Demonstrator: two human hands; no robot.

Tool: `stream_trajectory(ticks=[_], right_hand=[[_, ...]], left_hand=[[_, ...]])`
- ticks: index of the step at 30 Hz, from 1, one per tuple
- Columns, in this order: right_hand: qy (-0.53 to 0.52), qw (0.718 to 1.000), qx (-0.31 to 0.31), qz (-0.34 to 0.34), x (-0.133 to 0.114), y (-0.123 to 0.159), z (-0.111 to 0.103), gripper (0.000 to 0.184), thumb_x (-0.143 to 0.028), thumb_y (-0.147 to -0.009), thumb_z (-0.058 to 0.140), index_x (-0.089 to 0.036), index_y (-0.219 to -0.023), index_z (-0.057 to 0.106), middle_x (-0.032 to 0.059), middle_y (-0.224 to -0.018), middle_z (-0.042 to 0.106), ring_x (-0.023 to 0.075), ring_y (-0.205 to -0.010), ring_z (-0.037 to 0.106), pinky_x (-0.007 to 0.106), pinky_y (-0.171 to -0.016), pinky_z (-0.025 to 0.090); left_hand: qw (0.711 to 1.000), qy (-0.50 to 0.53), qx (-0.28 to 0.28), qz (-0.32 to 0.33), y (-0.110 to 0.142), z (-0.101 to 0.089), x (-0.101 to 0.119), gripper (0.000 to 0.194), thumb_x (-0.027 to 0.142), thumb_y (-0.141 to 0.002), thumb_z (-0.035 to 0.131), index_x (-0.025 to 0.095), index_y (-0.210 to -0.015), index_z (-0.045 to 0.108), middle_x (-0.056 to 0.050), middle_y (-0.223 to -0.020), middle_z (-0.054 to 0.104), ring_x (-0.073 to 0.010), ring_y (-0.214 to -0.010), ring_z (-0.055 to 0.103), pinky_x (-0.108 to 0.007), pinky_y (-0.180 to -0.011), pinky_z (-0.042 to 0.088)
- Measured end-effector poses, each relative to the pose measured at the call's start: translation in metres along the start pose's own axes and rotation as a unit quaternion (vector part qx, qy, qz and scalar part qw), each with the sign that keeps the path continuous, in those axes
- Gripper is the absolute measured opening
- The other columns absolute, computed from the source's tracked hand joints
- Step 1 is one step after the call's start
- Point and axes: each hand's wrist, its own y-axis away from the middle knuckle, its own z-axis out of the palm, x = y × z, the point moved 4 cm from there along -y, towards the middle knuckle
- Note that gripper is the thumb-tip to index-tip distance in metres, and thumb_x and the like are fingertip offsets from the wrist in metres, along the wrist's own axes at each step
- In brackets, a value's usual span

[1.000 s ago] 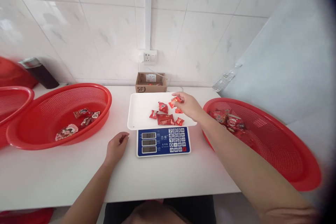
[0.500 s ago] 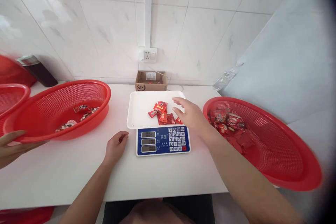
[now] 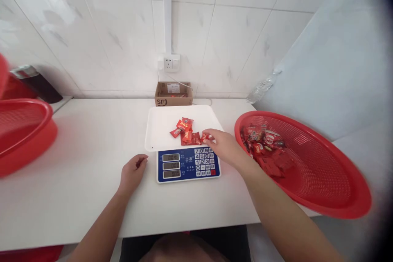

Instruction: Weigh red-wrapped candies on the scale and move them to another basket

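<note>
A white scale tray (image 3: 159, 125) holds a small pile of red wrapped snack packets (image 3: 184, 127). My right hand (image 3: 224, 145) is over the tray's right front corner, thumb and fingers closed on a small red packet (image 3: 204, 136) beside the pile. Below the tray is the scale's blue panel (image 3: 188, 164), with number keys and three displays. My left hand (image 3: 133, 171) rests on the table left of that panel, its fingers loosely curled with nothing visible in them.
On the right a red basket (image 3: 331, 172) holds more packets. Other red baskets (image 3: 27, 143) stand at the left, near a dark flask (image 3: 43, 84). Against the tiled wall, behind the scale, is a small cardboard box (image 3: 173, 100). A white table (image 3: 92, 196) supports these.
My right hand has come down and closed on the small packet. The left basket with packets and another person's hand have gone from their place. My left hand has stayed put.
</note>
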Motion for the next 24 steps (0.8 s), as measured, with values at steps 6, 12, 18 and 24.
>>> stream_trajectory(ticks=[6,12,18,24], right_hand=[[-0.080,0.991,0.103,-0.040,-0.004,0.010,-0.012,0.032,-0.027,-0.083,0.049,-0.023,-0.114,0.057,0.0046,-0.123,0.057,0.0202,-0.106,0.057,0.036,-0.088,0.046],[-0.044,0.985,0.152,0.063,0.055,0.045,-0.069,0.027,-0.032,-0.080,0.052,-0.022,-0.103,0.062,0.0054,-0.103,0.067,0.0224,-0.093,0.062,0.036,-0.079,0.049],[0.094,0.977,0.005,0.192,0.162,0.071,-0.101,0.013,-0.023,-0.077,0.052,-0.021,-0.081,0.064,0.0026,-0.082,0.070,0.0179,-0.075,0.064,0.026,-0.066,0.046],[0.142,0.952,-0.158,0.220,0.181,0.087,-0.085,0.015,-0.023,-0.077,0.055,-0.021,-0.088,0.064,0.0024,-0.092,0.069,0.0181,-0.081,0.063,0.024,-0.066,0.045]], left_hand=[[1.000,0.001,0.003,0.004,0.000,0.000,-0.001,0.025,0.041,-0.074,0.047,0.025,-0.087,0.061,0.001,-0.086,0.066,-0.0156,-0.078,0.059,-0.028,-0.075,0.046],[1.000,-0.018,-0.002,-0.006,0.000,-0.003,0.005,0.027,0.043,-0.072,0.047,0.026,-0.086,0.061,0.002,-0.083,0.066,-0.0158,-0.076,0.060,-0.027,-0.073,0.046],[0.996,-0.085,-0.011,-0.016,-0.007,-0.004,0.002,0.030,0.048,-0.068,0.048,0.029,-0.087,0.061,0.003,-0.085,0.068,-0.0210,-0.082,0.062,-0.032,-0.070,0.047],[0.994,-0.105,-0.011,-0.027,-0.016,-0.001,-0.008,0.023,0.050,-0.068,0.048,0.036,-0.082,0.059,0.009,-0.078,0.067,-0.0220,-0.077,0.062,-0.036,-0.066,0.049]])
